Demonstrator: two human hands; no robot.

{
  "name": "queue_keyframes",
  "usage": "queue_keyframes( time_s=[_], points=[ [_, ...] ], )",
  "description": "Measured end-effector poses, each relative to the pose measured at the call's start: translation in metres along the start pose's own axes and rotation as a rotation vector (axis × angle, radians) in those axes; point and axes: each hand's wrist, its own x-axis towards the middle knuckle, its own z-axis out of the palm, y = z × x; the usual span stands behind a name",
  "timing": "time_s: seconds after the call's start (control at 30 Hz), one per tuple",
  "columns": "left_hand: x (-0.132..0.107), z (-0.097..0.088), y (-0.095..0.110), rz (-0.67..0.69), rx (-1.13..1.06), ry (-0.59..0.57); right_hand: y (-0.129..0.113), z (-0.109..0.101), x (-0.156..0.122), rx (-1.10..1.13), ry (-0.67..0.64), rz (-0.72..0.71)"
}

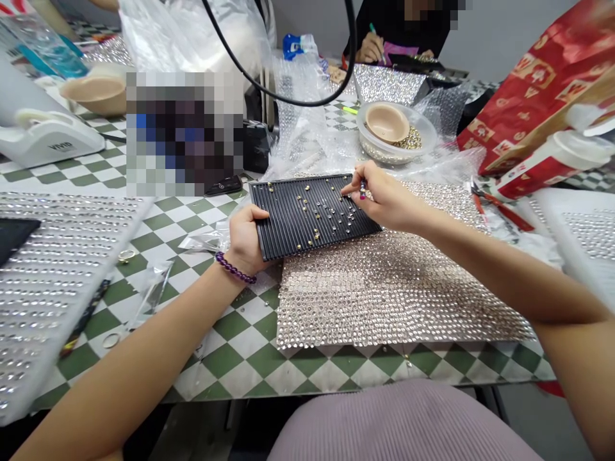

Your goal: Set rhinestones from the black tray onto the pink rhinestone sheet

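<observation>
My left hand (247, 237) grips the left end of a black ridged tray (283, 224), thumb on top. The tray is held tilted above the table, with loose gold and clear rhinestones (319, 218) scattered over its grooves. At its far right part, my right hand (372, 195) has its fingertips pinched together against the ridges. Whatever is between them is too small to make out. A small colourful item, perhaps a ring or a pen end, shows at those fingers. Below the tray lies a sheet covered with rows of rhinestones (365, 307).
Behind the tray, a clear plastic tub (423, 150) holds rhinestones and a beige bowl (387, 121). A red paper bag (533, 83), a cup (552, 166) and red-handled pliers (509, 214) are at right. A tape dispenser (57, 137) and another rhinestone sheet (62, 282) are left. Opposite sits a person (384, 25).
</observation>
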Motion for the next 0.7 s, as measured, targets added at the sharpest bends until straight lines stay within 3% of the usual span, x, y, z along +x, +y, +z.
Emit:
queue_keyframes(
  time_s=[0.3, 0.7],
  points=[
    [0.002, 0.0007, -0.0008, 0.009, -0.03, 0.012, 0.0018, 0.0011, 0.001, -0.133, 0.062, -0.026],
    [0.0032, -0.0013, -0.0014, -0.009, -0.023, 0.027, -0.0025, 0.0033, 0.0023, -0.051, 0.017, 0.013]
  ],
)
